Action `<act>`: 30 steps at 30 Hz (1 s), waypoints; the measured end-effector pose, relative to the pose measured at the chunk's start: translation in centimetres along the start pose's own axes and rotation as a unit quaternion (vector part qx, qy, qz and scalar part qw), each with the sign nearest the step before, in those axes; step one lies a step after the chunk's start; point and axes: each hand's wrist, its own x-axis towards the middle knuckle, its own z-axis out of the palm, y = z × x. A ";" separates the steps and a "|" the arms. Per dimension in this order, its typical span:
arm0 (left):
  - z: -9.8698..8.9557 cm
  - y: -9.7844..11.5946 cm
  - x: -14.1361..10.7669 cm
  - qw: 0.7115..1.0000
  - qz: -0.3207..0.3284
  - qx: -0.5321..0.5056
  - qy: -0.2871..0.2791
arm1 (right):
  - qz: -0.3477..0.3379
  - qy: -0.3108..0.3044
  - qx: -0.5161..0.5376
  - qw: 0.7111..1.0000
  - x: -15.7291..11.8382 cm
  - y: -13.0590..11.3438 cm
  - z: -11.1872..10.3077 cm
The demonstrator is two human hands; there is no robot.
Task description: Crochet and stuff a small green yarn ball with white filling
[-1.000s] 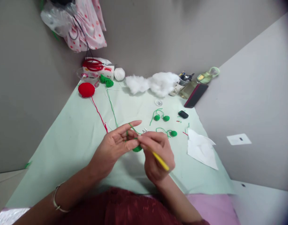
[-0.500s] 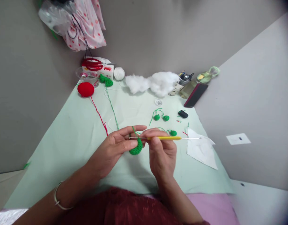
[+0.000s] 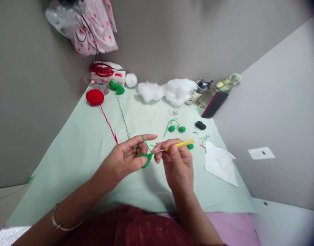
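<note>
My left hand [image 3: 123, 157] pinches a small green crochet piece [image 3: 146, 161] between thumb and fingers, its index finger stretched out with green yarn [image 3: 146, 143] looped over it. In my right hand [image 3: 177, 164] is a crochet hook with a yellow handle [image 3: 181, 144], held like a pen. The hook's metal tip meets the upper right edge of the green piece. Its back end points up and to the right. Just beyond my right hand lies a small green ball [image 3: 190, 146], partly hidden by it.
A red yarn ball [image 3: 95, 97], green yarn [image 3: 117, 87], a white yarn ball [image 3: 131, 80] and white stuffing [image 3: 179, 91] line the back. Two green balls [image 3: 176, 129], a black object [image 3: 200, 125], a phone [image 3: 214, 104] and white paper [image 3: 219, 162] lie at right.
The hook has tilted, its back end rising and its tip moving to the green piece's right edge. My left hand has turned the piece, and less of it shows.
</note>
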 end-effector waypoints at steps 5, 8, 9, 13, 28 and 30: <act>0.0 0.2 0.0 1.000 0.002 0.020 0.016 | -0.035 -0.022 -0.040 0.998 -0.4 -0.2 -0.5; 0.3 0.6 -0.2 0.998 -0.001 0.049 0.040 | -0.093 -0.034 -0.108 0.989 -0.9 -0.5 -0.6; 0.5 0.8 -0.3 0.997 0.000 0.060 0.051 | -0.123 -0.041 -0.137 0.982 -1.1 -0.6 -0.6; 0.8 1.0 -0.5 0.992 0.019 0.103 0.076 | -0.224 -0.070 -0.225 0.946 -1.7 -0.9 -0.6; 1.2 1.0 -0.4 0.958 0.124 0.238 0.100 | -0.255 -0.075 -0.249 0.931 -1.7 -0.5 -0.5; 1.2 0.8 -0.5 0.945 0.152 0.269 0.104 | -0.256 -0.082 -0.258 0.928 -1.7 -0.5 -0.7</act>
